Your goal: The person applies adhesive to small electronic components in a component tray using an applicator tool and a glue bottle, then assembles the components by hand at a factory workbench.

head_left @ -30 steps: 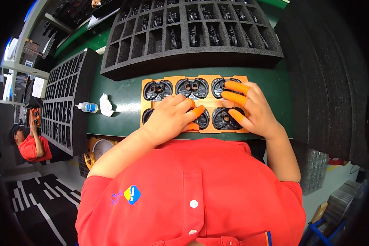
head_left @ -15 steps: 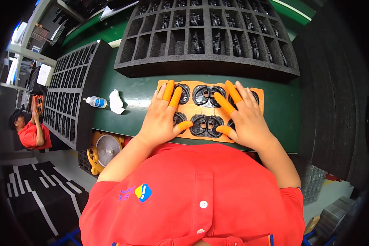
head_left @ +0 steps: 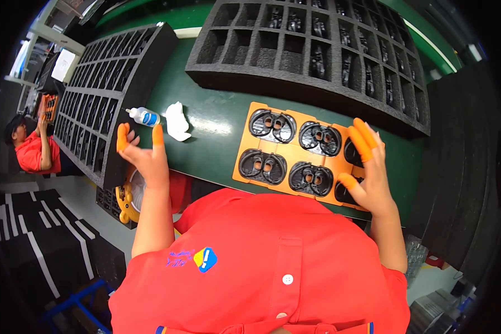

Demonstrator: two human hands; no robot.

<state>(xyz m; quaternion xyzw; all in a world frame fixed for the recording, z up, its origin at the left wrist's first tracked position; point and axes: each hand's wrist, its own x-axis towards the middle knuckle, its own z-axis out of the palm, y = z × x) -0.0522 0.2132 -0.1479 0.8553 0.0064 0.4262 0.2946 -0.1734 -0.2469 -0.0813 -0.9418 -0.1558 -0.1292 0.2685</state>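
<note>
An orange tray (head_left: 290,149) lies on the green table, holding several black molded parts (head_left: 310,180), each rounded with two holes near its middle. My right hand (head_left: 371,175) rests over the tray's right end with its fingers stretched apart, partly covering the parts there. Orange finger cots cover some fingers of both hands. Out to the left, my left hand (head_left: 147,160) is in the air near the table's front edge, thumb and fingers apart and holding nothing. Just beyond its fingertips lies a small clear bottle (head_left: 145,117) with a blue label, beside a crumpled white wipe (head_left: 176,121).
A large dark foam box (head_left: 295,92) with compartments, many holding black parts, stands behind the tray. Another compartmented foam box (head_left: 145,67) stands at the left. Below the table edge is a yellow animal-shaped fan (head_left: 129,206). Farther left, a person (head_left: 38,147) in red handles an orange tray.
My left hand has left the tray and moved left toward the bottle. My right hand stays at the tray's right end. The view has turned, so the table appears tilted.
</note>
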